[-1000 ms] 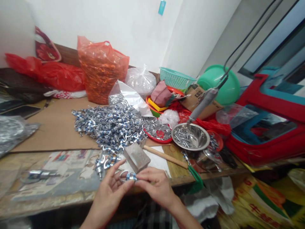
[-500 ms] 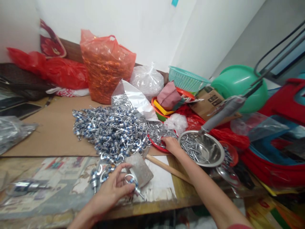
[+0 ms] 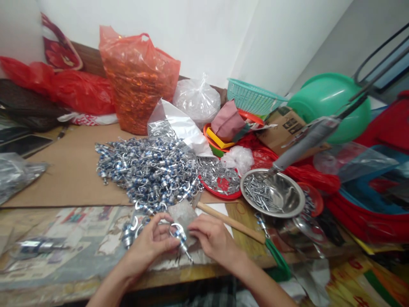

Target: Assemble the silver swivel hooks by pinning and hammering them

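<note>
Both hands at one metal clip assembly over the stone block.
My left hand pinches the clip assembly; my right hand, fingers curled, meets it; a loosened pinch could drop it off the stone block.

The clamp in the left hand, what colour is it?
Silver metal with a blue band, as the clamp in the left hand shows in the head view.

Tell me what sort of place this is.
Probably a home workshop for piecework assembly: a heap of small metal clamps lies on the cluttered table, a steel bowl of screws stands beside it, and both hands, left hand and right hand, meet at one clamp.
</note>
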A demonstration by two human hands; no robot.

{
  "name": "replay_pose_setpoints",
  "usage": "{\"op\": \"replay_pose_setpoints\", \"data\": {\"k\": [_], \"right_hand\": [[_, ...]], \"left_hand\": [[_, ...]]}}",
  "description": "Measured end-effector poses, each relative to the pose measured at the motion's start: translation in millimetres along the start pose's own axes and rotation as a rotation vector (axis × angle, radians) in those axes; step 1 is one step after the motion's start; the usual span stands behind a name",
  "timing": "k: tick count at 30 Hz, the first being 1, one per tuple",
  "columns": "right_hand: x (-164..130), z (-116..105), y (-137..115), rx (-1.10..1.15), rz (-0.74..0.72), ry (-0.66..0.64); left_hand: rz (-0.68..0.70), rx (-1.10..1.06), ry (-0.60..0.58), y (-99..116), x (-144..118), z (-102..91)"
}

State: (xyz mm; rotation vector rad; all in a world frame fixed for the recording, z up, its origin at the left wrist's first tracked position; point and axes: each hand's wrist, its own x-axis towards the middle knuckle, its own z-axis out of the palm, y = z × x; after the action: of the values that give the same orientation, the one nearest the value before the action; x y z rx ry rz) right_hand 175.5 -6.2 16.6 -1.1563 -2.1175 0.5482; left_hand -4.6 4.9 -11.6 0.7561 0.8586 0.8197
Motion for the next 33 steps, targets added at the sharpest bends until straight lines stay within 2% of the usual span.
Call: {"op": "replay_pose_setpoints", "data": {"k": [5, 8, 13, 16, 20, 22, 23, 25, 26, 28, 30, 33], "right_hand": [[9, -6, -4, -0.128, -0.001, -0.189], [14, -1, -2, -0.077, 0.034, -0.208], [16, 22, -5, -0.044, 0.173, -0.072], [15, 29, -8, 0.010, 0.196, 0.022], [6, 15, 6, 0.099, 0.185, 0.274], [-3, 3, 22, -0.064, 0.226, 0.338], [-9, -3, 32, -0.200, 0.261, 0.308], [-20, -11, 48, -0.470, 0.330, 0.153], [-24, -14, 55, -0.558, 0.357, 0.065], [-32, -17, 61, -0.596, 0.395, -0.054], [-36, -23, 59, -0.519, 0.410, -0.073], [-42, -36, 38, -0.382, 0.334, 0.045]], "left_hand": [[0.010, 0.001, 0.001, -3, 0, -0.3], [0.023, -0.002, -0.003, -3, -1, -0.5], [0.028, -0.001, -0.019, -2, -2, 0.6], [0.028, 0.009, -0.018, -2, -3, 1.0], [0.011, 0.018, -0.003, -2, -3, 0.6], [0.006, 0.016, 0.001, -2, -3, 0.6], [0.006, 0.018, 0.004, -2, -3, 0.7], [0.011, 0.020, 0.009, -2, -3, 1.3], [0.012, 0.023, 0.012, -2, -3, 1.6], [0.013, 0.026, 0.013, -1, -3, 1.9], [0.013, 0.024, 0.008, -2, -3, 1.3], [0.021, 0.007, -0.016, -5, -1, -1.4]]}}
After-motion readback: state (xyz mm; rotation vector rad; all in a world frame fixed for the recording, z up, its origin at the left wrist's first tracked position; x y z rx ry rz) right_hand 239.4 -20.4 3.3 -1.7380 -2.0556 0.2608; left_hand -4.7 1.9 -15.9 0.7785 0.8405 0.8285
